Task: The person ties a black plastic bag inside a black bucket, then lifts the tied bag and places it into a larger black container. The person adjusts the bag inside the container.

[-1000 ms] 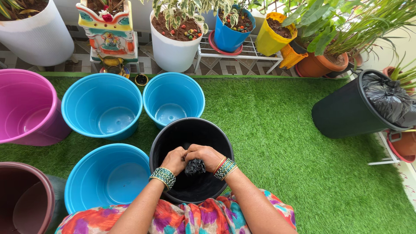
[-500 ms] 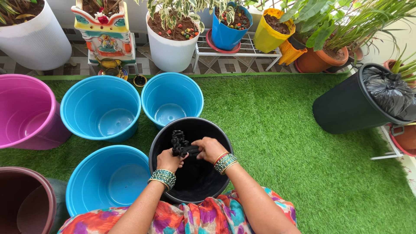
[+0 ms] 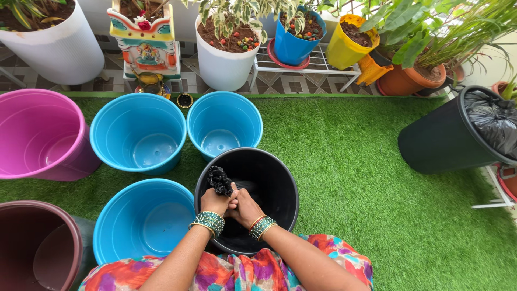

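— What do we see changed at the black bucket (image 3: 280,183)?
— Our left hand (image 3: 215,201) now pinches the black cloth (image 3: 219,180) at the near-left rim; our right hand (image 3: 245,207) has closed in, pressed against it.

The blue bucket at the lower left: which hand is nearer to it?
Left. The left hand is over the black bucket, close to the blue bucket's rim. The right hand is on its far side.
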